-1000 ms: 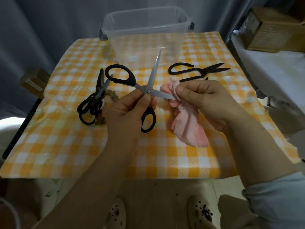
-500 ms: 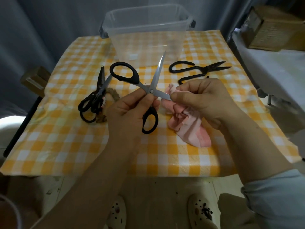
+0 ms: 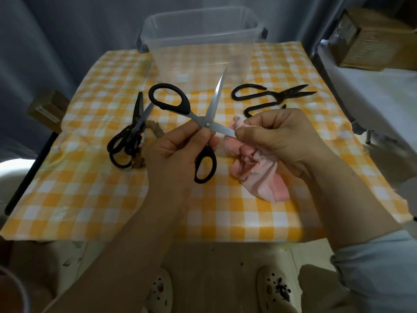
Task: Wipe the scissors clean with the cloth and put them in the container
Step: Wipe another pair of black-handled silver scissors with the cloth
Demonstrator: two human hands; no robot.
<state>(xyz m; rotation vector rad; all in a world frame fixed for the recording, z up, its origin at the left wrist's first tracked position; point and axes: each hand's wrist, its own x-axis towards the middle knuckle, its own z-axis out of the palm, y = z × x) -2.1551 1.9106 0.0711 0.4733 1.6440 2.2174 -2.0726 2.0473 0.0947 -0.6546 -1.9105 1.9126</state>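
The steel-bladed scissors with black handles are held in the air over the middle of the table, which is covered with an orange-and-white checked cloth. They are spread wide into an X. One blade points up toward the far edge, and the other runs right into the pink cloth.

The left hand pinches the scissors at the pivot between thumb and fingertips. One handle loop juts up and to the left. The other hangs down between the two hands.

The right hand has its fingers curled around the bunched pink cloth. Its thumb and forefinger press a fold of the cloth around the right-pointing blade, a little way out from the pivot. The rest of the cloth hangs down under the hand. I cannot tell whether its lower end touches the table.

A clear plastic container stands at the middle of the far edge, well apart from the held scissors.

Near the left edge an all-black pair of scissors lies partly on a brownish rag. Toward the far right corner lie black iron shears with open bow handles and their blades pointing right.

A light blue sleeve covers the right forearm past the near edge.
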